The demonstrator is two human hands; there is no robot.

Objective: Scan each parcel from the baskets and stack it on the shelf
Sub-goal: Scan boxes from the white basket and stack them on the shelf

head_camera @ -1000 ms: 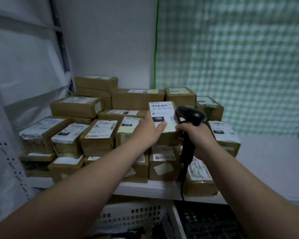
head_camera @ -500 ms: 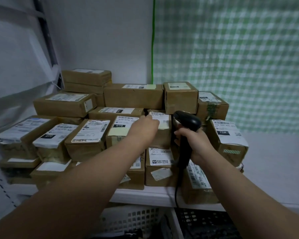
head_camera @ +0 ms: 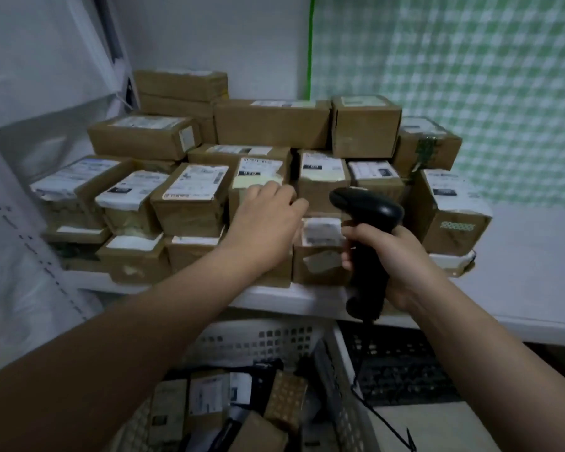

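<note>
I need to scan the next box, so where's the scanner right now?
Head view, right of centre: the right hand grips the scanner in front of the boxes on the shelf, just right of the left hand.

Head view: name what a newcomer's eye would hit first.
The crowded pile of brown parcels on the white shelf fills the middle. In front of it, the right hand grips a black scanner, the left hand beside it. Below, a white basket holds more parcels.

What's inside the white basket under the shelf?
Small cardboard parcels with white labels, jumbled together. The left arm covers the left side of the basket, and anything under the top parcels is hidden.
</note>
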